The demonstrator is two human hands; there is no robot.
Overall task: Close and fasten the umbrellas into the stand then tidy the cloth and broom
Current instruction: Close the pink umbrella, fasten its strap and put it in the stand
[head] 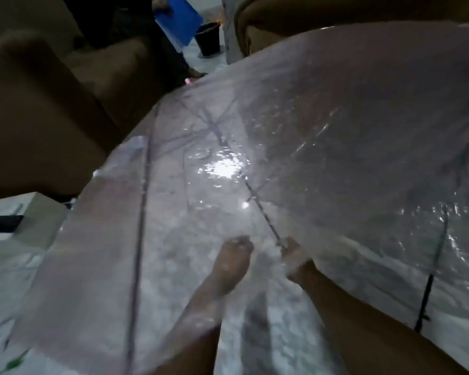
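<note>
Transparent plastic is filling most of the view: an open clear umbrella (309,136) is lying across the frame between the camera and the room. Nearest the camera, two bare forearms are reaching forward under the canopy. The left hand (234,255) is showing blurred through the plastic, fingers bunched together near the shaft; whether it is gripping anything cannot be told. The right hand (295,257) is closing around the near end of the thin metal shaft (255,196). That shaft is running diagonally, from the hands away toward the upper left, where the ribs are meeting. Beyond the canopy, a brown sofa (46,104) is standing at left, with a black bucket (207,39) and a blue board (179,17) farther back.
</note>
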